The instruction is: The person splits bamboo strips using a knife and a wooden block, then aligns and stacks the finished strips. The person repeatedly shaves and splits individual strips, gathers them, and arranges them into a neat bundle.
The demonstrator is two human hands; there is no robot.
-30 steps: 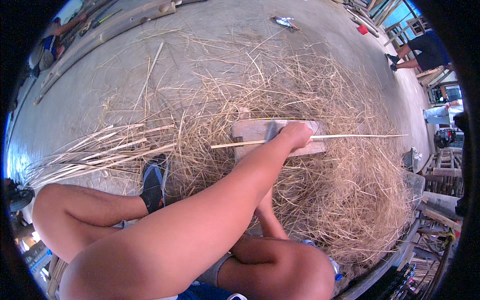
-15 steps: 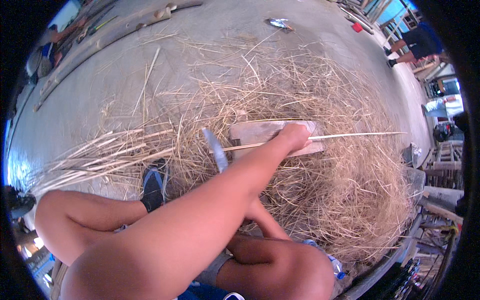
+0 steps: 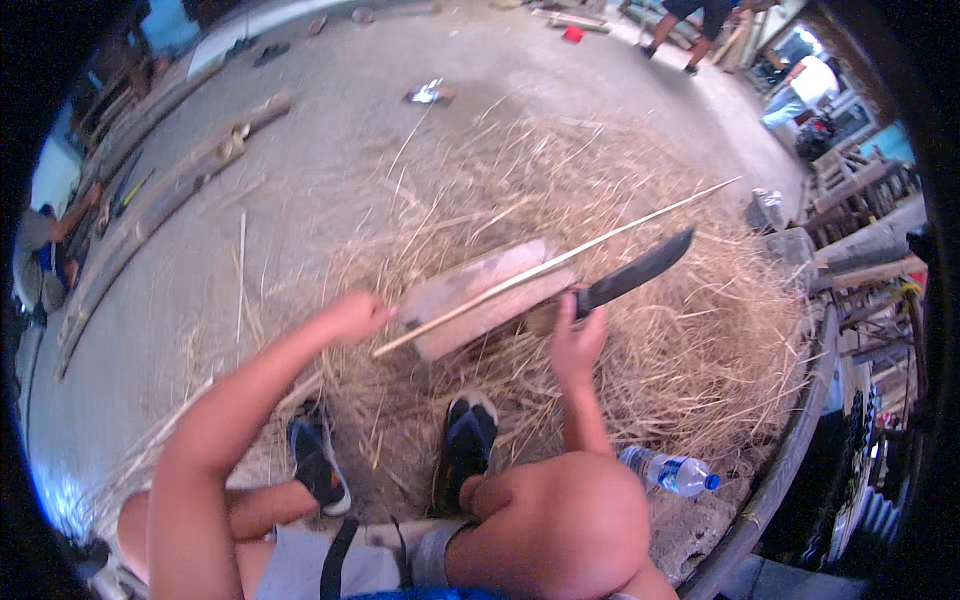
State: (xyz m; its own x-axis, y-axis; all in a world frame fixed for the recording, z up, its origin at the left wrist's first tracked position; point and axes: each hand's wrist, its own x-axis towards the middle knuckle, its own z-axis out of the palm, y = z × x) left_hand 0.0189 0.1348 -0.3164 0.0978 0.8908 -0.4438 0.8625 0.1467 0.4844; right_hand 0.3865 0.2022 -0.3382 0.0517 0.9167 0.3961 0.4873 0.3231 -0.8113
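A long pale strip of split bamboo lies slantwise across a wooden block, its far end reaching over the straw-like shavings. Beside the block's left end is my left hand, curled closed and slightly blurred, just above the strip's near end and apart from it. What it holds, if anything, is hidden. My right hand grips the handle of a machete to the right of the block. The dark blade points away to the far right, above the shavings.
Shavings cover the floor around the block. A plastic water bottle lies by my right knee. Bamboo poles rest at the left, near a crouching person. Two people stand at the far right. Stacked wood lines the right side.
My left hand has let go of the strip on the block and moved left. My right hand has swung the machete from under my left arm out to the right. The view has turned.
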